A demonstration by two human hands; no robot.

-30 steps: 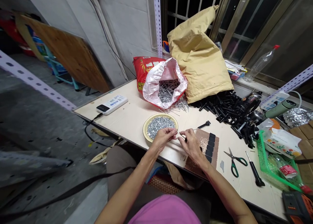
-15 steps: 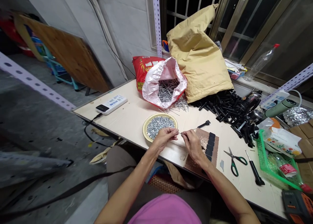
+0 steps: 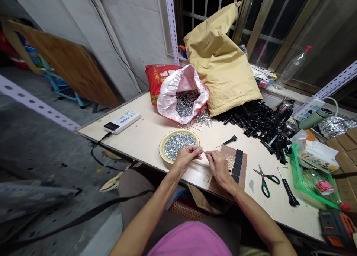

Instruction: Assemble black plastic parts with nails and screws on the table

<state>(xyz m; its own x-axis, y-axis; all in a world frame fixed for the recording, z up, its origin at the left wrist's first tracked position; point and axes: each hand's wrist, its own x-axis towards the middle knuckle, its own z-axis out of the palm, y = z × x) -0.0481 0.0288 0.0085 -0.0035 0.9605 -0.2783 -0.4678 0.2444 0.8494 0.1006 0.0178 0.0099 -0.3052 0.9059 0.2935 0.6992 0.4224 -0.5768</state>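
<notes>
My left hand (image 3: 186,157) and my right hand (image 3: 218,166) meet over the near table edge, both pinched on a thin metal pin (image 3: 204,152) held between them. Just beyond my left hand is a yellow plate (image 3: 163,143) heaped with small silver metal parts. Under my right hand lies a brown board (image 3: 226,166) with a row of black pieces. A finished black-headed pin (image 3: 229,140) lies on the table behind it.
An open red and white bag of metal pins (image 3: 182,94), a tan sack (image 3: 220,64) and a heap of black plastic parts (image 3: 258,122) fill the back. Scissors (image 3: 264,181), a black tool (image 3: 288,192), a green basket (image 3: 299,178) and a white remote (image 3: 122,121) also lie on the table.
My hands have drawn closer together around the pin. The view has shifted slightly, so everything sits a little further left.
</notes>
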